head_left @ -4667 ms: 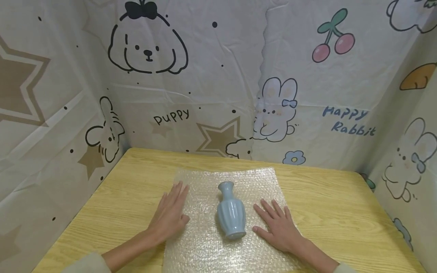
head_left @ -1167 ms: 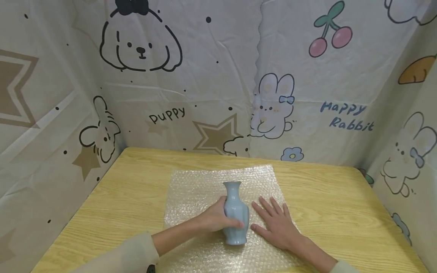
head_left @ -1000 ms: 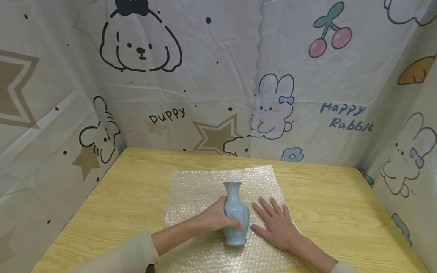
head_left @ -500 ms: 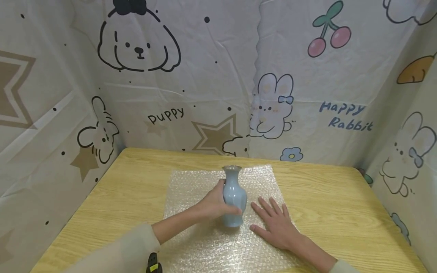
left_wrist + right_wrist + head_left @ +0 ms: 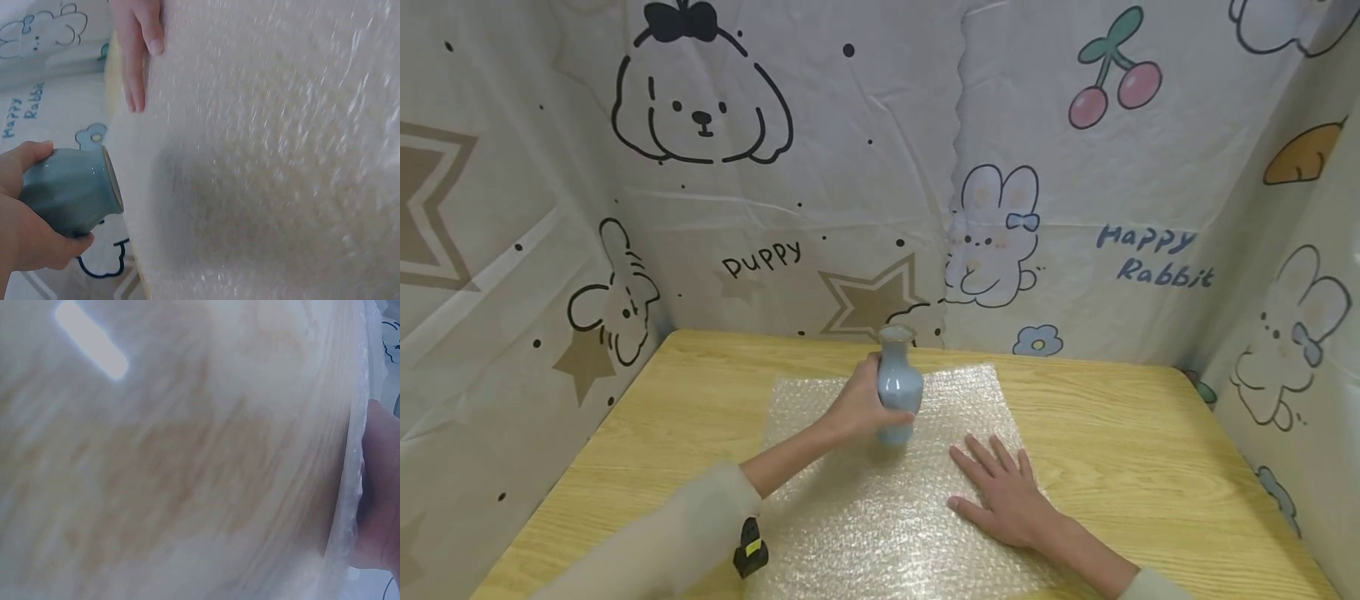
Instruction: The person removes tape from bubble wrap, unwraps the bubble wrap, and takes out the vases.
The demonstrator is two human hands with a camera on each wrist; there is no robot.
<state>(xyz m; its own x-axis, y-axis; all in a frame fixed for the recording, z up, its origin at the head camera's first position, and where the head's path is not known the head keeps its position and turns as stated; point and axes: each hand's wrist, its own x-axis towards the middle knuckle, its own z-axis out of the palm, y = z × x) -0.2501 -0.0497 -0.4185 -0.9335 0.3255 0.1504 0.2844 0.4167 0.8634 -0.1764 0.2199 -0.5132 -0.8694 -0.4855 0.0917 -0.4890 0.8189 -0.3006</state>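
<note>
My left hand [image 5: 856, 402] grips a pale blue glazed vase [image 5: 900, 385] round its body, thumb on the near side. The vase stands upright, mouth up, over the far part of a bubble wrap sheet [image 5: 880, 525]. In the left wrist view the foot of the vase [image 5: 75, 187] is off the sheet, with a shadow on the wrap [image 5: 281, 156]. My right hand [image 5: 1006, 497] lies flat with spread fingers on the sheet's right edge. In the right wrist view part of the right hand [image 5: 380, 494] shows beyond the edge of the wrap.
The wood-grain table [image 5: 1135, 450] extends on both sides of the sheet. Cloth printed with cartoon animals [image 5: 992, 242] hangs behind the table and along its sides. A black strap device with a yellow mark [image 5: 751, 548] is beneath the left sleeve.
The vase, first lying on the sheet, has been gripped by my left hand, turned upright, raised and carried away from me toward the back. My right hand has stayed on the wrap.
</note>
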